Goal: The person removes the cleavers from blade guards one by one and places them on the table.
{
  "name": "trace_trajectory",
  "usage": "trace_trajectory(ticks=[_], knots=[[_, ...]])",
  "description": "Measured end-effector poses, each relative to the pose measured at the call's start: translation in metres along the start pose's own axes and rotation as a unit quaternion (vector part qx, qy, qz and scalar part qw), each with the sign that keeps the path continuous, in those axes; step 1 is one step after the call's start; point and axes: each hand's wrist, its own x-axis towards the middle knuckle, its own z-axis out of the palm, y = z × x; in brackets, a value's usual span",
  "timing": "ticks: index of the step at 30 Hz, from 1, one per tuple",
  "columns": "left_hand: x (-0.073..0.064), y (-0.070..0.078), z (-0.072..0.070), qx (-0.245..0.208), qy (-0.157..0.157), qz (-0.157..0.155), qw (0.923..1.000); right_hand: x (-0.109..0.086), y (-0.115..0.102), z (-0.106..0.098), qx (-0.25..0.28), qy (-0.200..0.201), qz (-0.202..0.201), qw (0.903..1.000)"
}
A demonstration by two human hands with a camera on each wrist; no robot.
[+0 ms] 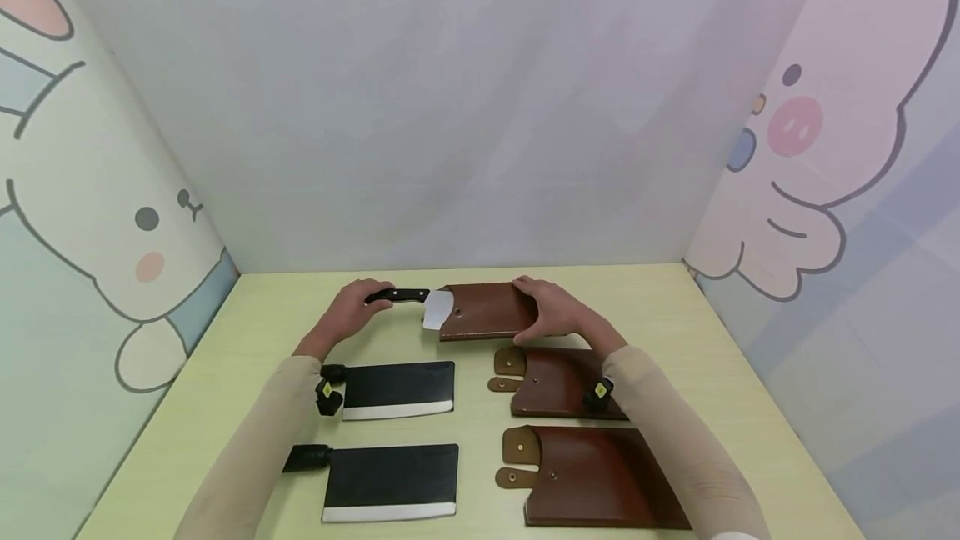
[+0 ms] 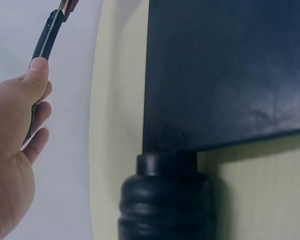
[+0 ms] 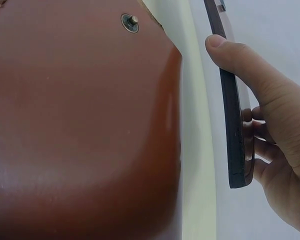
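Observation:
At the back of the table my left hand (image 1: pixel 352 308) grips the black riveted handle of a cleaver (image 1: pixel 438 309). Most of its blade is hidden inside a brown leather sheath (image 1: pixel 483 311); a short strip of bright steel shows by the handle. My right hand (image 1: pixel 553 309) holds this sheath at its far end, thumb on the lower edge and fingers over the top. In the left wrist view the thumb lies along the cleaver handle (image 2: pixel 49 35). The right wrist view shows the sheath's dark edge (image 3: pixel 232 125) between thumb and fingers.
Nearer me on the left lie two black-bladed cleavers, an upper one (image 1: pixel 399 387) and a lower one (image 1: pixel 392 480). Two brown sheaths with snap straps, an upper one (image 1: pixel 551 382) and a lower one (image 1: pixel 592 473), lie right of them, partly under my right forearm. Walls border the table.

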Motion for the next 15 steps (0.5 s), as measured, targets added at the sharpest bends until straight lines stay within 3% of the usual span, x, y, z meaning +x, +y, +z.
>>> trace_trajectory(ticks=[15], knots=[[-0.0036,-0.0002,-0.0057,-0.007,0.011,0.007,0.9999,-0.0024,0.0057,-0.0011,0.001,0.017,0.001,0.9999]])
